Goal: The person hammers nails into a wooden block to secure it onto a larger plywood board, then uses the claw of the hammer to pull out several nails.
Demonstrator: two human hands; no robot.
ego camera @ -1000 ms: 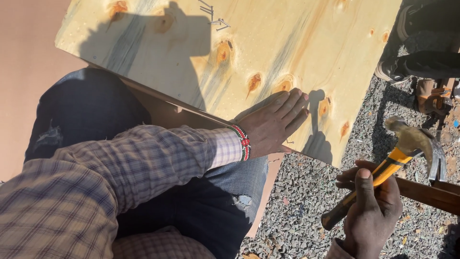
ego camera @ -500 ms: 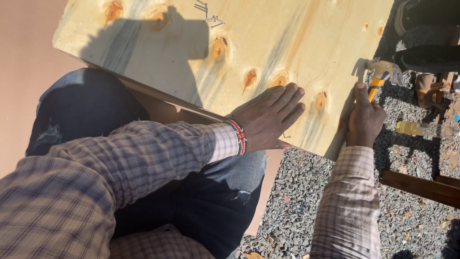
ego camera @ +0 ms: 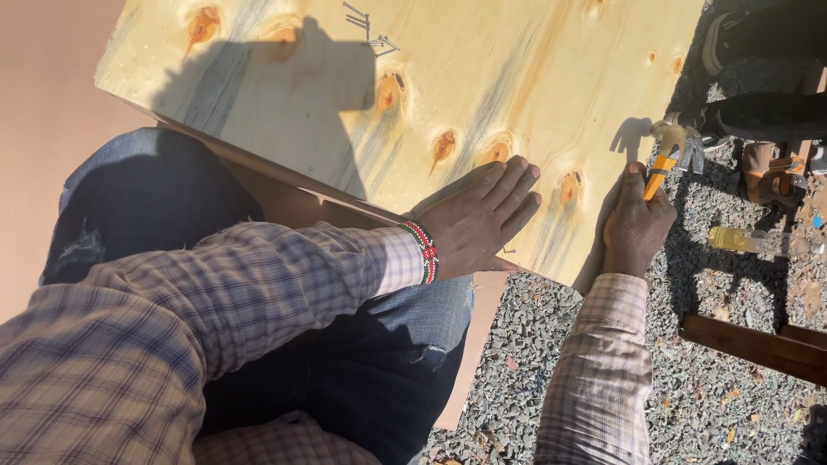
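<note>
A large pale plywood sheet (ego camera: 482, 77) with brown knots lies across my lap, over a brown board (ego camera: 284, 202) beneath it. My left hand (ego camera: 478, 220) rests flat on the sheet near its lower right edge, fingers spread; a beaded bracelet (ego camera: 424, 250) circles that wrist. My right hand (ego camera: 637, 224) grips a claw hammer (ego camera: 668, 155) with a yellow and black handle. The hammer's head sits against the sheet's right edge, above my fist.
Grey gravel (ego camera: 689, 387) covers the ground on the right. A dark wooden beam (ego camera: 758, 344) lies on it at lower right. A yellowish bottle (ego camera: 736, 239) and another person's dark shoes (ego camera: 758, 52) are at the upper right. My jeans-clad knee (ego camera: 146, 207) sits left.
My right hand has swung the hammer up from low over the gravel to the sheet's right edge. My left hand has stayed pressed on the sheet.
</note>
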